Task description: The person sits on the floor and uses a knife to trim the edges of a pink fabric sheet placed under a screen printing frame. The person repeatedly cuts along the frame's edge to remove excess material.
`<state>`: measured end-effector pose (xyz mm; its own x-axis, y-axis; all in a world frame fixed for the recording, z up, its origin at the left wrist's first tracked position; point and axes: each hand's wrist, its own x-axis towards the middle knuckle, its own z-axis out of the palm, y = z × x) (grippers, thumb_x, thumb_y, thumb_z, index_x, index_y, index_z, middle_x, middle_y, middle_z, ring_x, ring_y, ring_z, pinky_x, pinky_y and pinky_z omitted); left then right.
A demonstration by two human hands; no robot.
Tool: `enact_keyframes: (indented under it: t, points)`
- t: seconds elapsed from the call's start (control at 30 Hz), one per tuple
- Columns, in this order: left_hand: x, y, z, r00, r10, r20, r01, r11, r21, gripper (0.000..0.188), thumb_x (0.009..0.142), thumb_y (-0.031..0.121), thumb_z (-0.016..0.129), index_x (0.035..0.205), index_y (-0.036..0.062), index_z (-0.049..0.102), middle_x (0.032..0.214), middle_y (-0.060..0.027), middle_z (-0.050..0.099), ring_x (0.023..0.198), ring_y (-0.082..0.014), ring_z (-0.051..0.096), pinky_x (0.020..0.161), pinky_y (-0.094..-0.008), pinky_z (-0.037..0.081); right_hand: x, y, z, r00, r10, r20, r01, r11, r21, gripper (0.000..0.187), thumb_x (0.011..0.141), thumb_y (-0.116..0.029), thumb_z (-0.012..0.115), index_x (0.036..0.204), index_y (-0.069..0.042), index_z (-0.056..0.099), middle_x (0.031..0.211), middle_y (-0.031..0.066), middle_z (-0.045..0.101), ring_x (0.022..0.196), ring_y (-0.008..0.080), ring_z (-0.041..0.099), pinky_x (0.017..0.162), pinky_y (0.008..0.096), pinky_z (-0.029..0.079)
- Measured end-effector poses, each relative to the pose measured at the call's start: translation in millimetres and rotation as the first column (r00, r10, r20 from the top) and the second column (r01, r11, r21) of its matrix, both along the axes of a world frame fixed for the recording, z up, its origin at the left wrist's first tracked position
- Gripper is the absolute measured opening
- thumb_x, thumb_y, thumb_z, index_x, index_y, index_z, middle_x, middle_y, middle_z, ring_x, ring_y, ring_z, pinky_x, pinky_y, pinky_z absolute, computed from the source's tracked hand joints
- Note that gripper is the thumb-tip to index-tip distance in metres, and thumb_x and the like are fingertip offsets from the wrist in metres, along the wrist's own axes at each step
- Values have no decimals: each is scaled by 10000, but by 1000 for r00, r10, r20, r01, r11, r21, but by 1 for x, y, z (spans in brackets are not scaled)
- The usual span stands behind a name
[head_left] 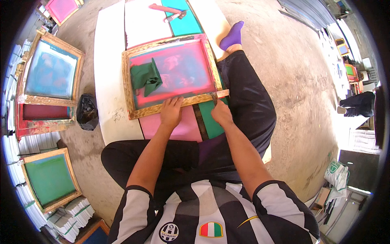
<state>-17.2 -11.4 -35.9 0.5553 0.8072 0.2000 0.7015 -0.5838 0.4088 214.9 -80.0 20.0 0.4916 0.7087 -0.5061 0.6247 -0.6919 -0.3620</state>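
Note:
A wooden screen-printing frame (160, 106), its mesh tinted pink and blue, lies on the bench in front of me. My left hand (171, 112) rests on its near bar, fingers laid over the wood. A crumpled dark green cloth (146, 77) sits on the left part of the mesh. At the near right corner, my right hand (221, 113) is closed just below a short piece of wood (222, 93) there. Something narrow and dark shows above its fingers, against the bar, too small to name.
Past the frame, a red-handled tool (165, 8) and a metal tool (175, 16) lie on the bench. To the left are a blue screen frame (50, 71), a green one (50, 179) and a black plastic bag (87, 112). My legs flank the near side; a person's dark-clothed legs (359, 104) show far right.

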Motion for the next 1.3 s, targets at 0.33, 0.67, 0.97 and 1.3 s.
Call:
enact_keyframes:
  t: [0.33, 0.67, 0.97, 1.3]
  points:
    - [0, -2, 4, 999, -3, -33, 2, 1000, -30, 455, 839, 143, 657, 1289, 87, 621, 1241, -142, 649, 1174, -369, 567, 1034, -498, 429, 11, -9, -19, 909, -114, -401, 183, 973, 138, 124, 850, -58, 543, 952, 4, 576, 722, 156, 639, 532, 229, 646, 473, 397, 510]
    - [44, -9, 49, 981, -98, 170, 88, 994, 65, 317, 827, 188, 707, 1124, 78, 696, 1104, -130, 699, 1091, -334, 610, 980, -483, 453, -27, -16, 13, 761, 54, -646, 109, 972, 209, 161, 821, -40, 567, 968, 24, 584, 679, 116, 620, 506, 211, 615, 474, 364, 490]
    - [39, -5, 41, 986, -119, 120, 102, 985, 143, 81, 837, 165, 656, 801, 125, 717, 847, -68, 699, 893, -275, 652, 823, -431, 486, -27, -20, 24, 661, 104, -743, -40, 994, 104, 189, 897, -59, 615, 1064, 21, 577, 779, 119, 652, 610, 186, 639, 520, 330, 510]
    - [-91, 19, 46, 916, 397, -58, -401, 902, -158, 228, 857, 291, 676, 915, 86, 757, 861, -177, 712, 808, -390, 685, 742, -486, 537, -71, -10, 21, 539, -1, -843, -31, 999, -21, 347, 961, -172, 603, 1249, 13, 549, 875, 127, 668, 716, 216, 678, 605, 359, 524]
